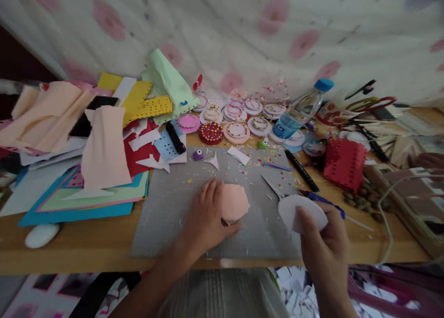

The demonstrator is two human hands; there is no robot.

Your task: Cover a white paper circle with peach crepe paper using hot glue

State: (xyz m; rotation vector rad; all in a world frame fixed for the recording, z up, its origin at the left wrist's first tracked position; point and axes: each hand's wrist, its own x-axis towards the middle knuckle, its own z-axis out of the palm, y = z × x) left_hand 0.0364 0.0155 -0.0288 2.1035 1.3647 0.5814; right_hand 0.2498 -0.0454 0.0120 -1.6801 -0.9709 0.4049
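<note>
On the grey cutting mat (156,230), my left hand (208,216) is closed around the left edge of a peach paper disc (236,202), fingers above and thumb below. The disc's outline is slightly uneven. My right hand (324,237) pinches a white paper disc (294,210), thumb on top and fingers behind, over the mat's right side. Scissors (273,186) lie just beyond that disc, their handles partly covered by it and my hand. White paper offcuts (238,155) and tiny confetti bits are scattered across the mat.
Coloured paper sheets (93,197) are heaped on the left. Several decorated paper discs (237,130) stand in rows behind the mat, beside a water bottle (294,112). A black marker (301,170), a red punched paper piece (345,163) and a white cable (383,216) lie right.
</note>
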